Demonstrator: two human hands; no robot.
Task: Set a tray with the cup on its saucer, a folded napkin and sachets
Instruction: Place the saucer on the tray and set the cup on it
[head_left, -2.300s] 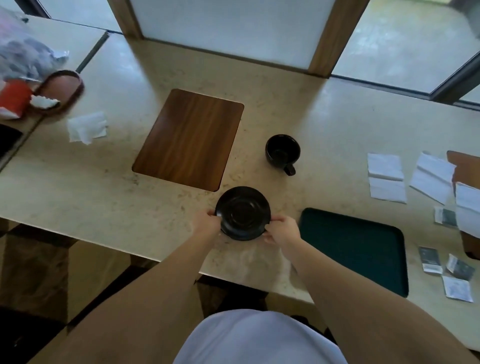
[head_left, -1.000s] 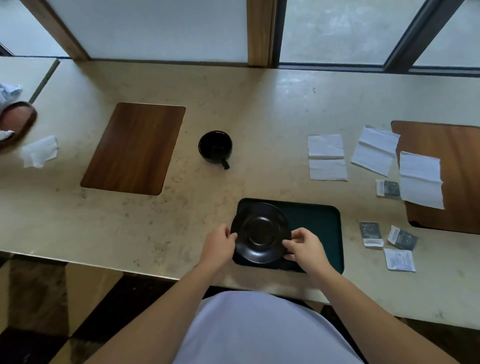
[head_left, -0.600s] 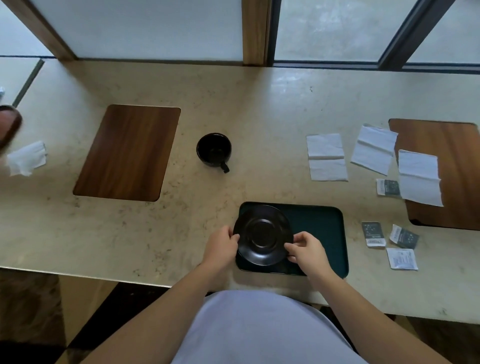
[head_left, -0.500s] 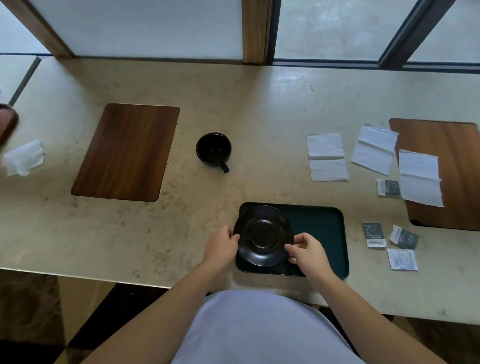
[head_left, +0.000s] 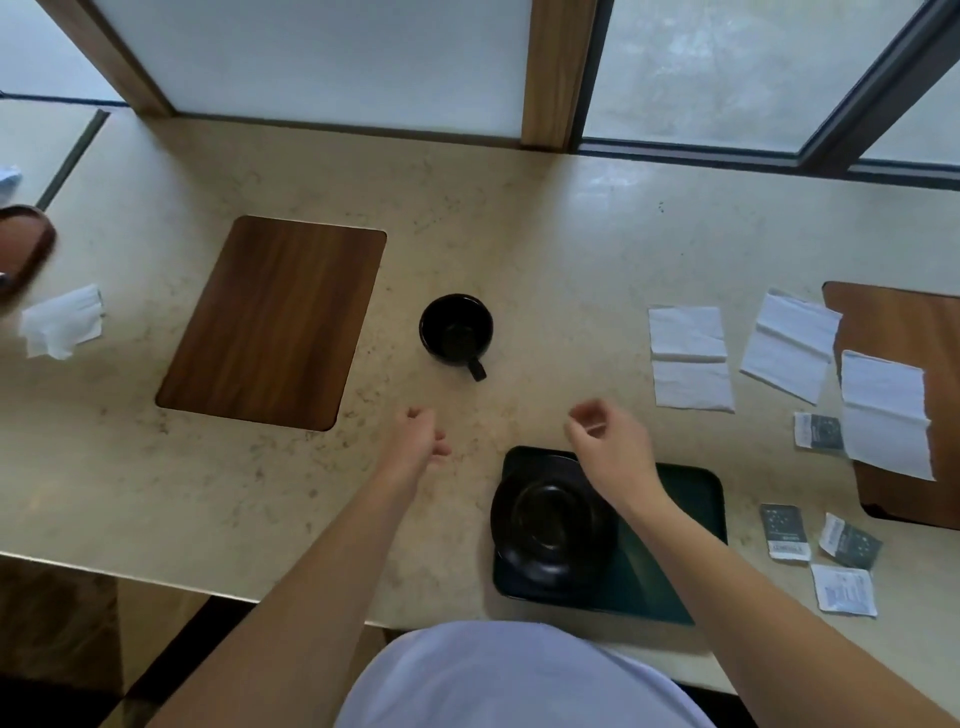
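A black saucer lies on the left end of a dark green tray near the counter's front edge. A black cup stands on the counter beyond it, handle pointing toward me. My left hand hovers left of the tray, fingers loosely apart, holding nothing. Above the tray's far edge my right hand is empty too, fingers curled but apart. White napkins lie to the right, and several sachets sit right of the tray.
A wooden placemat lies left of the cup, another at the right edge under a napkin. A crumpled tissue and a brown oval dish sit at far left. Windows run along the counter's back.
Both hands carried the saucer onto the tray's left end, then let go of it and lifted away toward the cup.
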